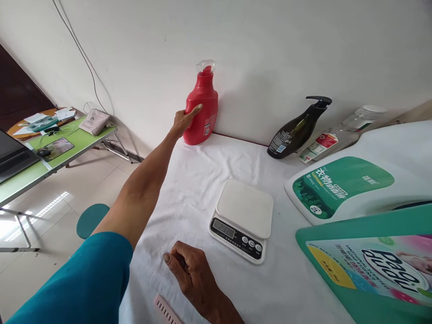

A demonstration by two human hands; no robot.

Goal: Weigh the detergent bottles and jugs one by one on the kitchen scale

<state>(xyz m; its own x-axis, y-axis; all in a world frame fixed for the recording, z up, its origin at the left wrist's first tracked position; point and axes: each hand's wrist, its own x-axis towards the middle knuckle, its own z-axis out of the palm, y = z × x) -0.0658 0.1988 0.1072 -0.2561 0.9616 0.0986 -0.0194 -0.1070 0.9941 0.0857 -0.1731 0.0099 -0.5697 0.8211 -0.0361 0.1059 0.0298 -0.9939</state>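
A white wall point(270, 54) backs a surface point(202, 180) covered with a rumpled white cloth, and a thin cable point(81, 49) runs down the wall toward the left. Beyond the cloth's left edge lies a pale tiled floor point(50, 207) with bright patches of light, a round teal stool point(92, 219), and a green folding table point(67, 155) carrying a laptop point(13, 155), a mouse on a patterned mat point(56, 148), papers and a small pouch point(94, 121).

At the far edge of the surface, against the wall, a red detergent bottle point(204, 108) stands upright with a clear cap. The left hand point(185, 120), at the end of an outstretched arm in a teal sleeve point(87, 279), touches the bottle's left side; its fingers lie along the red plastic, with the grip loosely spread rather than closed round it. The right hand point(191, 270) rests on the cloth near the front, fingers curled inward into a loose fist; whether it holds anything cannot be told. A pink comb point(167, 310) lies just beside it.

A white kitchen scale point(243, 218) sits in the middle, its display facing the person. To the right, a dark pump bottle point(297, 128) and a clear bottle point(337, 137) lean toward the wall. A large white jug point(357, 180) with a green label and a green pouch point(371, 265) lie close to the camera.
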